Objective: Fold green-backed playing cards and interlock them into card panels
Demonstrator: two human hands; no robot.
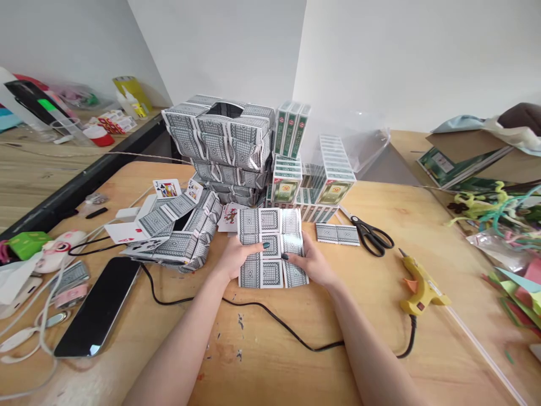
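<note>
Between my two hands is a panel of joined playing cards (271,273), backs up, in rows of three with grey patterned backs. My left hand (236,256) grips its left edge, thumb lying across the middle card. On the right edge my right hand (315,260) holds it the same way, thumb on top; the fingers of both hands are hidden underneath. A loose joker card (229,217) lies just behind the panel. To the right rests a small joined card strip (337,234), beside black-handled scissors (372,234).
Boxes made of cards (224,141) are stacked at the back, next to packs of cards (333,180). A yellow glue gun (422,287) lies right, its black cord crossing the table. At left are a phone (99,307) and a card-covered piece (181,245) with loose cards on it.
</note>
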